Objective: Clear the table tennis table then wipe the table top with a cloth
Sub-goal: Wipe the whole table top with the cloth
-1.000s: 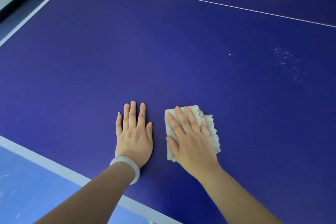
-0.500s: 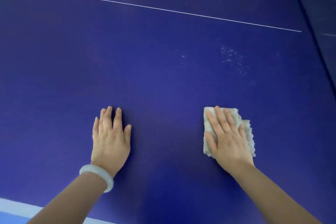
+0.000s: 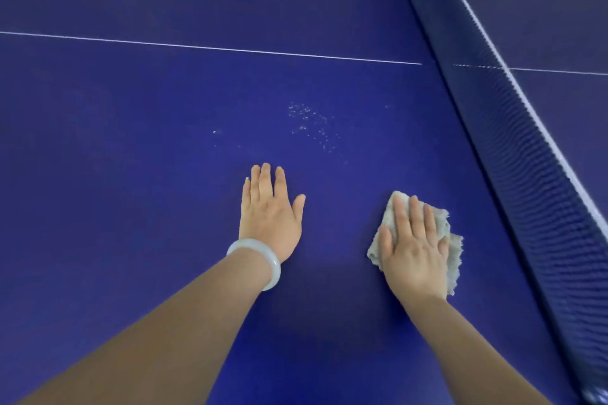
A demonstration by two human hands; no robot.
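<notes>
The blue counter [image 3: 138,194] fills the frame, hard and flat, with open room at the left and top. The net [image 3: 533,181] walls off the right side, so strokes there must stop short. At centre, the left hand [image 3: 269,217] lies flat and empty. The right hand [image 3: 411,250], fingers straight, presses the cloth [image 3: 452,246] at lower right, near the net. It looks light, soft and frayed, likely to bunch, so a flat palm suits it. White specks [image 3: 312,125] lie above both hands.

Table tennis room: blue table top [image 3: 164,174], white centre line [image 3: 210,48], net [image 3: 526,158].
</notes>
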